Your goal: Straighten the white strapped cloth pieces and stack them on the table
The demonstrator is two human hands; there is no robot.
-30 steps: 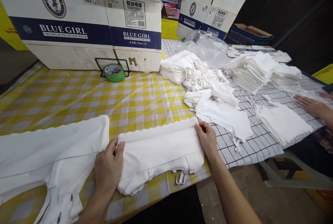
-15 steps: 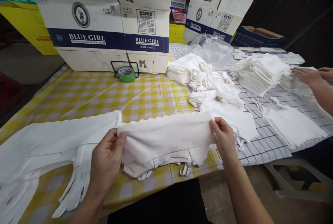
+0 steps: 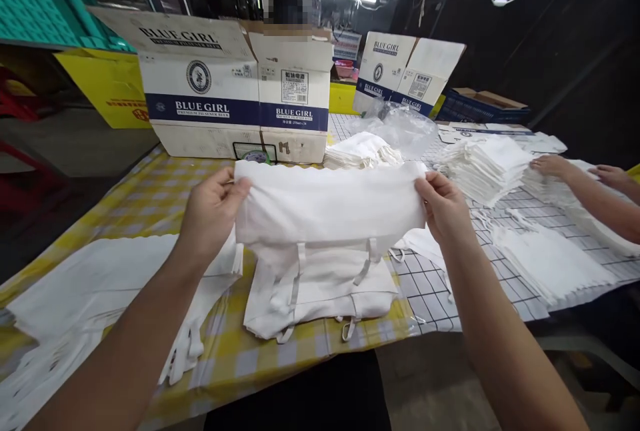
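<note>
A white camisole [image 3: 330,204] with a wavy top edge and thin straps is stretched out flat in front of me. My left hand [image 3: 213,214] pinches its left upper corner, and my right hand [image 3: 443,207] pinches the right one. Its straps hang down over a folded white stack of like garments [image 3: 320,304] on the yellow checked cloth. Left of that, partly behind my left forearm, lies another pile of white garments [image 3: 100,277] with straps trailing toward the table's front.
A Blue Girl carton [image 3: 210,111] stands at the back, a green tape roll [image 3: 257,157] before it. To the right are stacked white garments [image 3: 485,164], a clear plastic bag [image 3: 395,127] and a co-worker's hands [image 3: 555,167] on another pile.
Both my hands have raised the camisole up and away from the stack, so the stack beneath now shows. My view has tilted upward.
</note>
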